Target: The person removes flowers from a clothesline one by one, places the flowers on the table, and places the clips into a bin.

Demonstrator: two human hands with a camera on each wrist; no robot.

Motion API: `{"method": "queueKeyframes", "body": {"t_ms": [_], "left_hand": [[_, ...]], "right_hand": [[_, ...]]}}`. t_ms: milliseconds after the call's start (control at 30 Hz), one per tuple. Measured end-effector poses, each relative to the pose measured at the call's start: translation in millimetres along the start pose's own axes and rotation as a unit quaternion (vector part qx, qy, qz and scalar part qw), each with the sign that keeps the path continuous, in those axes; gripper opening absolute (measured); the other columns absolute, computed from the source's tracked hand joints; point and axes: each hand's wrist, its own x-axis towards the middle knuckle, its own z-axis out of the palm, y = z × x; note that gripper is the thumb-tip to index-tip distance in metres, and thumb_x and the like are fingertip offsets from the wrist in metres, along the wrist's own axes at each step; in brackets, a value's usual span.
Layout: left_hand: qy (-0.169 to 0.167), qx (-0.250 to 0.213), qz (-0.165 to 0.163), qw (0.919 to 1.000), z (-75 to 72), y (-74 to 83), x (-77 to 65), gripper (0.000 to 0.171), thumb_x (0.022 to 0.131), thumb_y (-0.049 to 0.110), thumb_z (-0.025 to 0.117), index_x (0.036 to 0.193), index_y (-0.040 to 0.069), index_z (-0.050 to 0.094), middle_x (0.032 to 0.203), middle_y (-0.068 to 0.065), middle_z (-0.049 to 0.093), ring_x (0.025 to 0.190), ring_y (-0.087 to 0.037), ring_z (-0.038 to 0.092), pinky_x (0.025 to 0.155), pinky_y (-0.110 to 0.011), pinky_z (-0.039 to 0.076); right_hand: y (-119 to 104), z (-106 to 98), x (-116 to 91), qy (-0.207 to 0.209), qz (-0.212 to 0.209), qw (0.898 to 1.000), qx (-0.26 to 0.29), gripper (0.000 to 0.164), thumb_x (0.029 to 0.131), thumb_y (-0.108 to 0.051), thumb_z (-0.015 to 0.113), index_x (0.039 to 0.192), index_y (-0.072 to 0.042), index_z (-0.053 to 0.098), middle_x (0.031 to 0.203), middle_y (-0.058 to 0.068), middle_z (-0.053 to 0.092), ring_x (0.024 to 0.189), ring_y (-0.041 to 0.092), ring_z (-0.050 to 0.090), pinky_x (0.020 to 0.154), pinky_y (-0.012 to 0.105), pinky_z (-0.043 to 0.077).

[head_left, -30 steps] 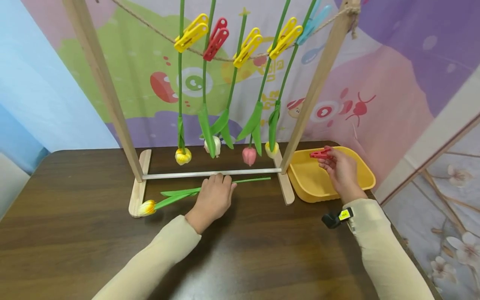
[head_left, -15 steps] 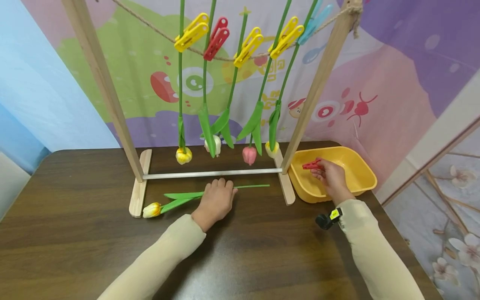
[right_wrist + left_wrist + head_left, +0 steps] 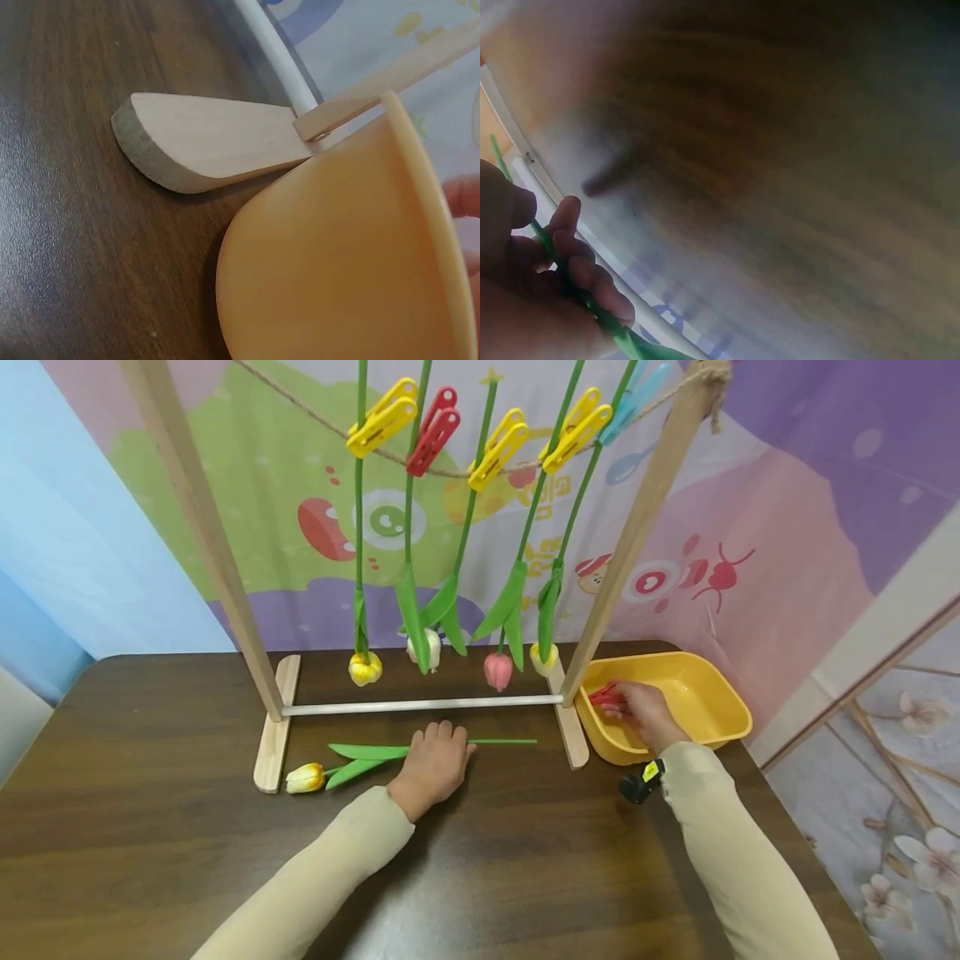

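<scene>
The left hand (image 3: 433,766) grips a flower stem (image 3: 504,742), likely steadying it, while the right hand (image 3: 649,710) pinches a red clip (image 3: 603,695) at the yellow tub (image 3: 708,714), presumably placed within easy reach.

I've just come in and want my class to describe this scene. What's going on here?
A person's left hand grips the stem of a yellow-and-white tulip low at the table. Their right hand holds a red clip at the yellow tub. Behind, five flower stems hang clipped along a rope on a wooden frame. The gripped tulip isn't on the rope.
</scene>
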Motion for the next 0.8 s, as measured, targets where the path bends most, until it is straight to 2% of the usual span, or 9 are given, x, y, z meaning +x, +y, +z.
{"method": "queueKeyframes", "body": {"t_ms": [33,167,333,500,600,733,800], "left_hand": [[-0.002,0.0,-0.001,1.0,0.2,0.1,0.1,0.029,0.099,0.031,0.044,0.096,0.005,0.055,0.095,-0.013,0.057,0.089,-0.03,0.052,0.072,-0.042,0.042],[-0.011,0.001,-0.005,0.9999,0.4,0.2,0.4,0.03,0.099,0.031,0.044,0.098,0.004,0.056,0.097,-0.014,0.057,0.091,-0.03,0.052,0.073,-0.043,0.042],[-0.017,-0.004,-0.01,0.9998,0.5,-0.2,-0.2,0.027,0.099,0.03,0.045,0.099,0.004,0.055,0.1,-0.015,0.057,0.094,-0.031,0.052,0.075,-0.045,0.043],[-0.025,-0.011,-0.011,0.9996,-0.5,0.1,-1.0,0.021,0.098,0.024,0.046,0.101,0.004,0.053,0.102,-0.015,0.056,0.095,-0.031,0.052,0.075,-0.044,0.043],[-0.03,-0.013,-0.007,0.9995,-1.7,0.3,-2.2,0.013,0.095,0.014,0.049,0.103,0.003,0.052,0.104,-0.016,0.054,0.097,-0.033,0.05,0.076,-0.045,0.042],[-0.035,-0.006,-0.002,0.9994,-3.2,-0.1,-3.2,0.02,0.089,0.004,0.052,0.109,0.003,0.051,0.11,-0.018,0.053,0.101,-0.034,0.049,0.079,-0.046,0.043],[-0.033,-0.003,0.0,0.9994,-4.1,-0.2,-2.9,0.022,0.089,0.004,0.054,0.111,0.003,0.052,0.112,-0.018,0.052,0.103,-0.035,0.049,0.08,-0.047,0.043]], "right_hand": [[2.6,-1.5,4.5,-0.01,0.005,1.0,-0.011,0.027,0.091,-0.006,0.044,0.117,0.0,0.047,0.066,-0.004,0.067,0.056,0.004,0.062,0.058,0.017,0.052],[4.2,-0.5,5.4,-0.031,0.021,0.998,-0.044,0.023,0.091,-0.006,0.048,0.113,0.0,0.048,0.069,-0.004,0.066,0.062,0.004,0.062,0.062,0.017,0.053],[0.8,3.1,-2.9,-0.052,0.021,0.997,-0.055,0.021,0.093,0.0,0.049,0.112,0.008,0.051,0.07,-0.002,0.065,0.063,0.005,0.062,0.066,0.018,0.054],[2.0,0.2,0.2,-0.06,0.02,0.992,-0.106,0.035,0.094,0.001,0.047,0.125,0.017,0.042,0.07,-0.005,0.063,0.063,0.004,0.064,0.068,0.019,0.054],[2.7,-1.4,2.8,-0.052,0.017,0.988,-0.147,0.042,0.095,-0.001,0.047,0.13,0.019,0.036,0.07,-0.005,0.061,0.061,0.003,0.063,0.07,0.021,0.055],[3.3,-2.3,4.9,-0.055,0.011,0.983,-0.174,0.047,0.095,0.0,0.047,0.134,0.019,0.03,0.072,-0.005,0.061,0.061,0.003,0.063,0.072,0.023,0.055],[3.0,-2.7,5.3,-0.055,0.012,0.983,-0.174,0.048,0.095,-0.001,0.047,0.135,0.018,0.029,0.074,-0.004,0.061,0.062,0.003,0.063,0.072,0.024,0.055]]}}
